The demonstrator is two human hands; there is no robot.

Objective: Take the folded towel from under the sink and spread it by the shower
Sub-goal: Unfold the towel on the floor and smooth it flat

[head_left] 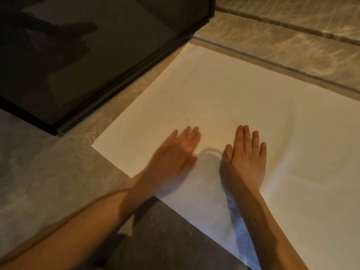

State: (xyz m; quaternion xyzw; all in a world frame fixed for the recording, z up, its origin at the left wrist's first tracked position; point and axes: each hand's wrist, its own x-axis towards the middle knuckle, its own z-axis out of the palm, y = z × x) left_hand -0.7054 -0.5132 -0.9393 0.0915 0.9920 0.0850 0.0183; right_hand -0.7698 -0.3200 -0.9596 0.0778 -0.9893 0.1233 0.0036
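Observation:
A white towel [224,98] lies unfolded and flat on the stone floor, its long edge running beside the dark-framed glass shower door [81,61]. My left hand [175,151] rests palm down on the towel near its left corner, fingers straight and blurred by motion. My right hand [245,154] also lies flat on the cloth a little to the right, fingers straight and together. A small wrinkle sits between the two hands.
The shower's black bottom rail [124,80] runs diagonally at the towel's upper left. A tiled wall base with a dark grout line [282,61] borders the towel at the upper right. Grey marbled floor [48,172] spreads at the left.

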